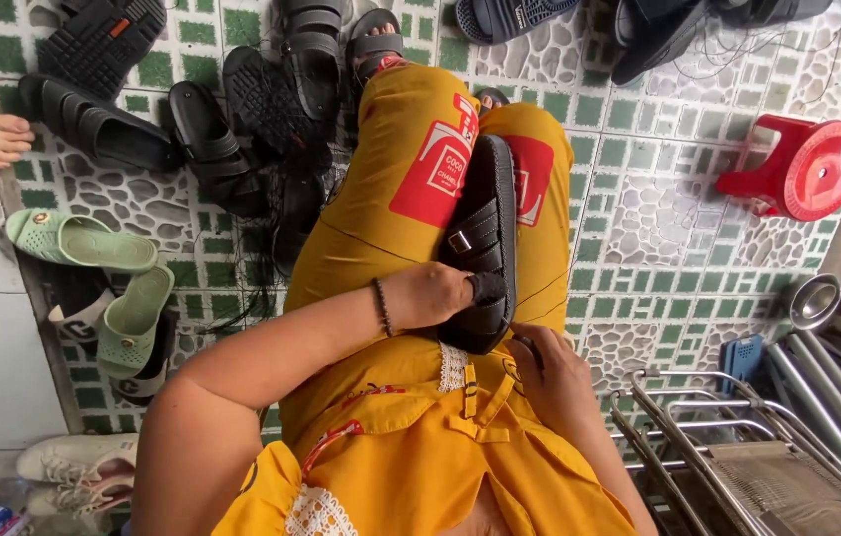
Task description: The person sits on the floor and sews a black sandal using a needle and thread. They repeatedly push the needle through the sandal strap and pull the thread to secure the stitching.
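— Since big things come first, what is seen on the tiled floor [659, 199]?

— Many black sandals [242, 119] are piled at about eleven o'clock. A pair of green slippers [93, 268] is seen at nine o'clock, and a red stool [803, 169] is tipped on its side at two o'clock. A metal rack [738, 447] is seen at four o'clock.

— Where is the shoe being worked on?

— A black sandal [485, 248] is laid on the lap, on the yellow trousers [381, 199]. Its long side is pointed from six o'clock up to twelve o'clock, away from the body.

— How is it held?

— The near end is gripped by the left hand [435, 295], which is curled shut around its edge. The right hand [550, 372] is placed just below the heel end, at about five o'clock from the sandal. Something thin may be pinched in it, but it cannot be told for sure.

— Which hand is nearer?

— The sandal is touched by the left hand. The right hand is kept just beside it, and touching cannot be told.
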